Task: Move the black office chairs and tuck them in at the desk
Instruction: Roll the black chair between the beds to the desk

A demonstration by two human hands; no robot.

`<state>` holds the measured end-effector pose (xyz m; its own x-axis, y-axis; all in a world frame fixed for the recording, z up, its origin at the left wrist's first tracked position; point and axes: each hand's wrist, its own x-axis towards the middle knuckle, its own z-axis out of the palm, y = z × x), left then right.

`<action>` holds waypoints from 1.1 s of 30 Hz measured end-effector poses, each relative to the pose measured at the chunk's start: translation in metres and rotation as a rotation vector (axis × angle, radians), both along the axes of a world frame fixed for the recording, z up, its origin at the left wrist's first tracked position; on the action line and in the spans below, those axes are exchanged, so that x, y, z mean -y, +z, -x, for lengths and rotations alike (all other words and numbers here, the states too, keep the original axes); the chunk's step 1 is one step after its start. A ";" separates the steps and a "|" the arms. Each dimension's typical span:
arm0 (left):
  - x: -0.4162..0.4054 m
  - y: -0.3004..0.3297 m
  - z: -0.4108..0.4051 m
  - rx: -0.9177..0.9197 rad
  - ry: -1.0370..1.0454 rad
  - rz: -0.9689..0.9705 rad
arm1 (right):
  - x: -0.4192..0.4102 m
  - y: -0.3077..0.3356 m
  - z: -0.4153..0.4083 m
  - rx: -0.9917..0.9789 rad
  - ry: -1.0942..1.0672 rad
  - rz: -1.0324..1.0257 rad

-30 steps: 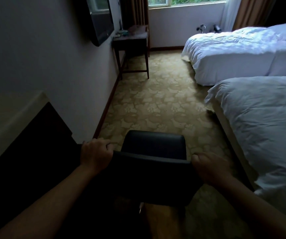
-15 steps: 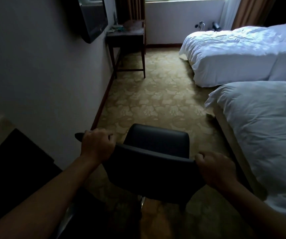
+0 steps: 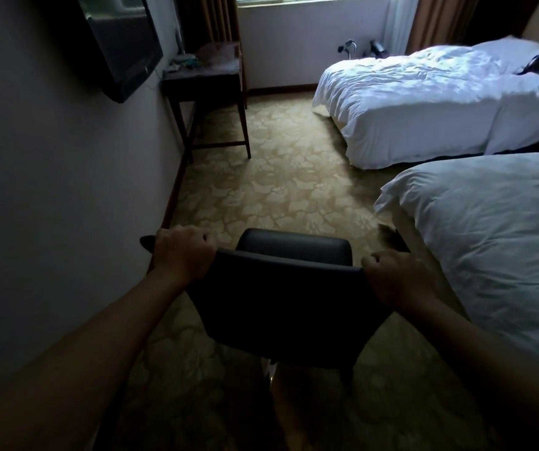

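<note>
No writing is readable. Left hand [image 3: 183, 253] and right hand [image 3: 398, 278] curl fingers over the black chair [image 3: 281, 307] backrest; its base is shadowed.

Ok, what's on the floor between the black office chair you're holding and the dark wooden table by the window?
Only bare patterned carpet lies between the black office chair and the dark wooden table, as the head view shows.

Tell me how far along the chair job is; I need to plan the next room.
Nothing looks finished: no chair stands tucked in at a desk in this view. In hand: the left hand and right hand grip the backrest of one black chair on the carpet, between the wall and the near bed. Left: wheel it to the dark desk by the window, tuck it in, then fetch any others.
</note>
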<state>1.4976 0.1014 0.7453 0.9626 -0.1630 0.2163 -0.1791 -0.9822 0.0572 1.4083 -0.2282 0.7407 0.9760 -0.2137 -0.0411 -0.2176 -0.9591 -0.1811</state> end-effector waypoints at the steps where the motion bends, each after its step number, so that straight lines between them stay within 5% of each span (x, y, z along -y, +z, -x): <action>1: 0.002 0.000 -0.019 -0.007 -0.004 -0.003 | 0.003 0.000 -0.017 0.003 0.010 0.010; 10: 0.033 -0.002 -0.180 -0.039 -0.023 -0.110 | 0.036 0.008 -0.169 0.030 -0.086 -0.191; 21: 0.078 -0.004 -0.356 -0.010 -0.037 -0.249 | 0.085 0.001 -0.349 0.109 -0.065 -0.206; 33: 0.141 0.005 -0.561 -0.018 -0.005 -0.081 | 0.140 -0.002 -0.555 0.094 -0.061 -0.190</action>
